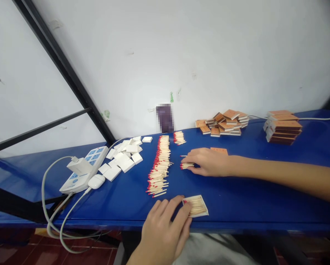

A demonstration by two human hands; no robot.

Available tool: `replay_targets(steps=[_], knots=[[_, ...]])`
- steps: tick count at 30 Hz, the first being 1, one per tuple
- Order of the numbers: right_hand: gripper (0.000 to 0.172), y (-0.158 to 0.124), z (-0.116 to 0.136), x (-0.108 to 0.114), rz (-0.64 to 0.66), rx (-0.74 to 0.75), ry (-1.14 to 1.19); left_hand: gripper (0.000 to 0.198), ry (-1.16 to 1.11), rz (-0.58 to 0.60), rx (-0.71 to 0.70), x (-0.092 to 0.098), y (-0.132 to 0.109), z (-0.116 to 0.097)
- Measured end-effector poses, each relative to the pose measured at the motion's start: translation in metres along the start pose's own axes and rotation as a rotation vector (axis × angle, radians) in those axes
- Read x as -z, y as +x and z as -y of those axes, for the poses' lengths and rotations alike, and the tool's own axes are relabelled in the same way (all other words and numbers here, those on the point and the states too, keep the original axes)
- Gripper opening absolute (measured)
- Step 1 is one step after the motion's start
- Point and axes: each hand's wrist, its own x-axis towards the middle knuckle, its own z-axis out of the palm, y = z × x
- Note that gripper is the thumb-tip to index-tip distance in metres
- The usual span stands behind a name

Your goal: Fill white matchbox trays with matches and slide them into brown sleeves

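Note:
My left hand [163, 228] is closed on the left end of a white matchbox tray [207, 210] near the table's front edge. Matches [197, 207] lie side by side inside that tray. Farther back, my right hand [207, 162] is closed over a small bunch of red-tipped matches [185, 166], whose heads stick out to the left. Left of it, a long row of loose matches [159, 165] runs from front to back on the blue table. A smaller group of matches [179, 137] sits near the wall. Just behind my right wrist lies an orange matchbox [219, 151], partly hidden.
White tray pieces [125, 162] are heaped at the left, beside a power strip [84, 171] with cables. Orange matchboxes [225, 123] form a loose pile by the wall, and more stand in a stack [283, 127] at the right. A black metal frame [68, 73] rises at the left.

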Motion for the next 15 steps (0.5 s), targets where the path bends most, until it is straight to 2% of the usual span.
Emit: replay_targets(steps=[5, 15], knots=[[0.021, 0.000, 0.005, 0.004, 0.020, -0.016, 0.071, 0.028, 0.004, 0.001, 0.001, 0.000, 0.000, 0.000], [0.020, 0.002, 0.008, 0.013, 0.096, -0.016, 0.128, 0.027, -0.004, 0.004, -0.006, 0.000, -0.001, 0.001]])
